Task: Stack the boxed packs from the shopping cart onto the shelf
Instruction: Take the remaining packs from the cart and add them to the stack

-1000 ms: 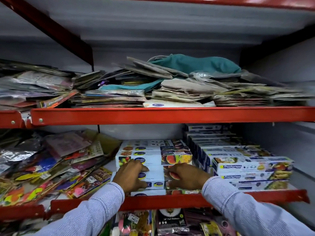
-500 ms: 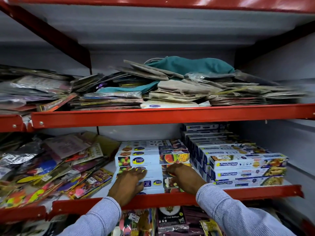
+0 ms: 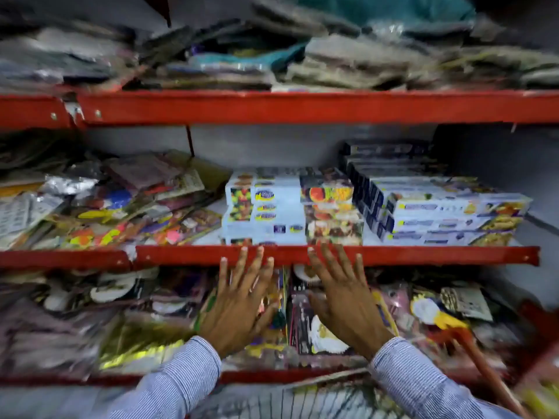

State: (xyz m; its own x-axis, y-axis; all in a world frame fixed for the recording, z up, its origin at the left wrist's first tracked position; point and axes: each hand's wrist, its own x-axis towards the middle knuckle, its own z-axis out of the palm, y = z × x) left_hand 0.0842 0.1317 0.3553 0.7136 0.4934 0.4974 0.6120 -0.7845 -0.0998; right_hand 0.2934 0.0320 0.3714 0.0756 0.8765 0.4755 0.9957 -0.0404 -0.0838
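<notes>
A stack of white boxed packs (image 3: pixel 290 207) with fruit pictures sits on the middle shelf, just behind its red front rail (image 3: pixel 332 255). To its right lies a longer stack of similar boxes (image 3: pixel 447 216). My left hand (image 3: pixel 242 300) and my right hand (image 3: pixel 344 297) hover in front of the rail, below the stack, fingers spread and holding nothing. Their fingertips overlap the rail's edge. Both wrists wear striped blue sleeves. The shopping cart is out of view.
Loose plastic-wrapped packets (image 3: pixel 99 207) fill the left of the middle shelf. Flat bags and cloth (image 3: pixel 302 55) pile on the upper shelf. The lower shelf (image 3: pixel 151 328) holds glossy packets. An orange handle (image 3: pixel 481 358) sticks up at lower right.
Both hands have let go of the box stack and pulled back below the shelf rail, fingers now spread. The camera has tilted down, blurring the view.
</notes>
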